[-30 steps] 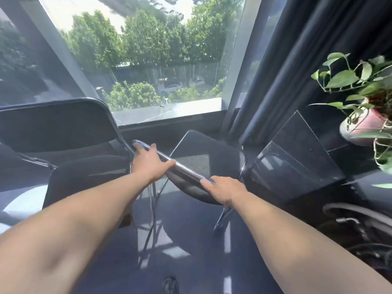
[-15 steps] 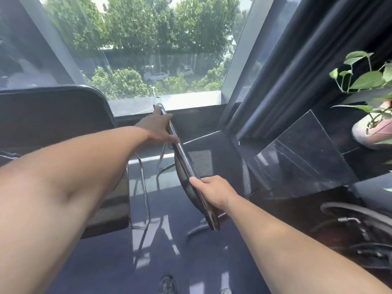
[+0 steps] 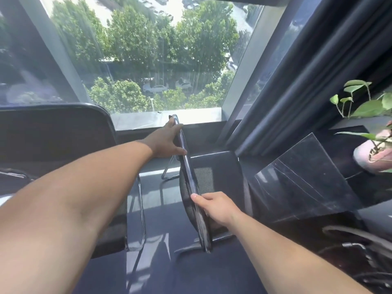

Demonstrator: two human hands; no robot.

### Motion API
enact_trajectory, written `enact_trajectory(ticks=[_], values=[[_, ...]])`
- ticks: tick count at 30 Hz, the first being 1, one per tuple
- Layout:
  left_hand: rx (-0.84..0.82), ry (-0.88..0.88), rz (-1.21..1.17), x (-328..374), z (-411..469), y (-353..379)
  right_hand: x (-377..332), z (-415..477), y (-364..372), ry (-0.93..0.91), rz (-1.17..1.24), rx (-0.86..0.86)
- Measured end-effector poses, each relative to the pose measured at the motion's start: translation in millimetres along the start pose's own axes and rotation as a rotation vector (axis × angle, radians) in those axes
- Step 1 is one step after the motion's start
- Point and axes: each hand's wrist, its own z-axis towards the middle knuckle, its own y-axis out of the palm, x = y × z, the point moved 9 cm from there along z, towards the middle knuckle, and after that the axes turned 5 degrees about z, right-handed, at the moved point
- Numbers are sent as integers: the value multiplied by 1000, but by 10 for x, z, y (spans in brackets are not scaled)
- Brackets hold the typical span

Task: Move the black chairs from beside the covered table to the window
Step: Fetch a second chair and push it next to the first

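In the head view, a black chair (image 3: 188, 170) stands in the middle of the frame, just below the window (image 3: 148, 60). Its backrest is seen almost edge-on from above. The long axis of the top rail runs from the sill at upper centre down to lower centre, drifting slightly right as it nears the camera, so the far end points at the glass. The mesh seat spreads out to the right of the rail, so the chair faces the dark curtain (image 3: 307, 81) on the right. Chrome legs show on the floor (image 3: 169, 272) at either side. The left hand (image 3: 167, 139) grasps the rail near its far end, with the thumb hooked against the near side and the fingers reaching up along the rail. The right hand (image 3: 218, 205) clasps the rail lower down, thumb on top and fingers curled behind it on the seat side. A second chair (image 3: 53, 128) sits at the left edge, just beside the first, its broad backrest toward the camera. At the right edge, a leafy plant (image 3: 364, 107) grows from a pink pot (image 3: 369, 155) on a dark ledge.
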Motion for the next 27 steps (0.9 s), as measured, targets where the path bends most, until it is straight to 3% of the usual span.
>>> enact_trajectory(ticks=[2, 4, 8, 14, 18, 23, 27], values=[[123, -80, -169, 7, -205, 48, -79, 3, -49, -10, -158, -65], [216, -276, -272, -61, -471, 222, -195, 70, -167, -31, -321, -136], [177, -499, -210, 24, -959, 779, -661, 463, -652, -170, -763, -18], [115, -597, -117, 290, -1216, 1213, -1479, 945, -505, -665, -1160, -27], [94, -668, -82, 405, -1290, 1347, -1636, 1091, -247, -950, -1408, -151], [140, -745, -119, 432, -1351, 1408, -1726, 1224, -184, -1013, -1382, -221], [122, -703, -81, 419, -1282, 1383, -1737, 1274, -238, -1013, -1291, -247]])
